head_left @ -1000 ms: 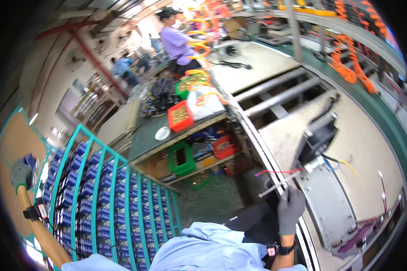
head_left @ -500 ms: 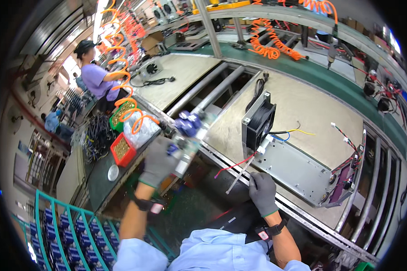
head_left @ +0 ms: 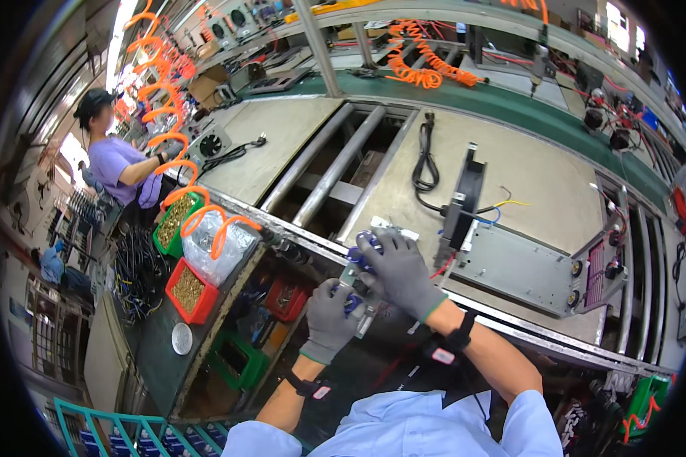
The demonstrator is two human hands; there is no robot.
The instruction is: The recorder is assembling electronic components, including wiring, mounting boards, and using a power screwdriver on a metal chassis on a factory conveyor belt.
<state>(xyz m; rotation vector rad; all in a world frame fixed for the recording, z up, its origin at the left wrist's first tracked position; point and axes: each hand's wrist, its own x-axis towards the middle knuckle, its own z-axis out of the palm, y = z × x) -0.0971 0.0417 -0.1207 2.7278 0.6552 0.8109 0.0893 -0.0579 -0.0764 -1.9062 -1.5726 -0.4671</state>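
Note:
Both gloved hands meet over the bench's front edge on an electronic board assembly [head_left: 351, 276] with round blue-purple parts and pale metal strips. My left hand [head_left: 330, 326] is closed around its near end. From above, my right hand [head_left: 402, 276] is bent over its far end, fingers on a blue-purple part; the glove hides much of the assembly. Just right of my right hand lies an open metal chassis [head_left: 503, 263], with a black fan [head_left: 466, 199] upright at its left end. Loose red, blue and yellow wires stick out near the fan.
A black power cord [head_left: 425, 164] lies behind the fan. Metal rollers [head_left: 339, 171] separate two boards. To the left stand a red bin [head_left: 193, 298] and a green bin [head_left: 177, 222] of small brass-coloured pieces, below a coiled orange hose [head_left: 171, 164]. A co-worker [head_left: 122, 164] stands beyond.
My left hand has brought the assembly rightward, toward the chassis. My right hand has left the chassis's front edge and come onto the assembly. The whole view has shifted.

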